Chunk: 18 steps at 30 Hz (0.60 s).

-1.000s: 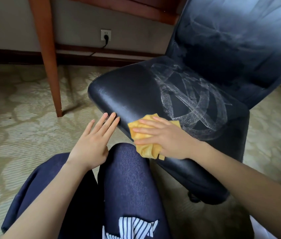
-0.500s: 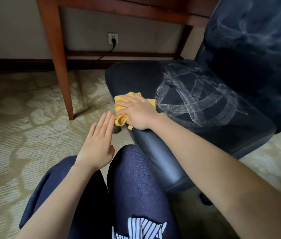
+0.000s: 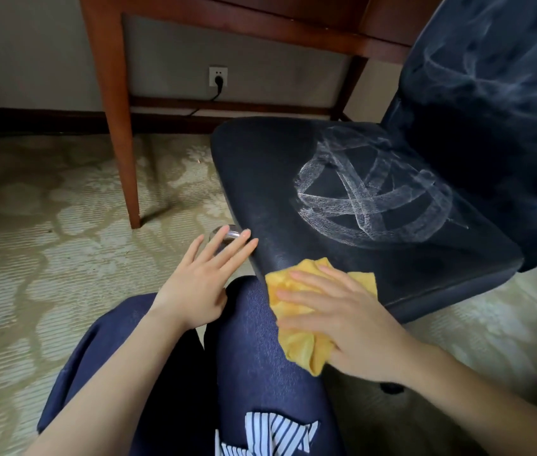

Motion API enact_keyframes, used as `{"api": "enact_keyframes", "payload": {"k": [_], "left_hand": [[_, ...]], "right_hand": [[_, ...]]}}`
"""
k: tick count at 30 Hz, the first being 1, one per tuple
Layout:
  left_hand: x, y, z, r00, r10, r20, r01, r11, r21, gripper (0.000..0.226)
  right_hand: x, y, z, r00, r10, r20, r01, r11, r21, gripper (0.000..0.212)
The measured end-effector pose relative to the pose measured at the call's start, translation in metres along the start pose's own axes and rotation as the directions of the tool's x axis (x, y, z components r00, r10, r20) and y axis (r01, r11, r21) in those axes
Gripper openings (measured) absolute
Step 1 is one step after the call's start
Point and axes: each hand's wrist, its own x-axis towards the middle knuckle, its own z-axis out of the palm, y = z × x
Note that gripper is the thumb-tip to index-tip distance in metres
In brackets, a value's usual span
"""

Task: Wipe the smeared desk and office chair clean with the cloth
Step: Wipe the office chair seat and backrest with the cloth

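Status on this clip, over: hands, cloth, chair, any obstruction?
Left hand open, beside chair seat. Right hand flat, pressing yellow cloth on its near corner. White smears unwiped mid-seat. Nothing blocking.

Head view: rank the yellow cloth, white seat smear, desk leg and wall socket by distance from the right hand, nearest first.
1. Yellow cloth, pressed under the right hand.
2. White seat smear, beyond on the seat.
3. Desk leg, left across the carpet.
4. Wall socket, on the back wall.
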Motion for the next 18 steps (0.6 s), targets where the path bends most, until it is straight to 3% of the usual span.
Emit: {"api": "enact_keyframes", "payload": {"k": [3,6,9,14,18], "left_hand": [[0.001,0.001,-0.001,0.999,0.024,0.032,-0.024,1.0,0.003,0.1],[0.0,0.0,-0.001,0.999,0.021,0.029,-0.02,0.999,-0.041,0.1],[0.0,0.001,-0.002,1.0,0.006,-0.004,-0.006,0.999,-0.047,0.098],[0.002,0.0,-0.001,0.982,-0.176,-0.075,0.168,0.98,-0.103,0.094],[0.002,0.001,-0.003,0.958,-0.282,-0.043,0.275,0.953,-0.124,0.089]], "right_hand": [[-0.009,0.002,0.001,0.991,-0.134,0.015,0.135,0.982,-0.134,0.043],[0.007,0.014,-0.012,0.98,-0.191,0.063,0.196,0.976,-0.093,0.038],[0.037,0.029,-0.018,0.982,-0.161,0.103,0.167,0.984,-0.055,0.044],[0.105,0.054,-0.019,0.991,-0.068,0.116,0.078,0.993,-0.093,0.049],[0.158,0.061,-0.018,0.993,0.041,0.112,-0.023,0.988,-0.152,0.036]]}}
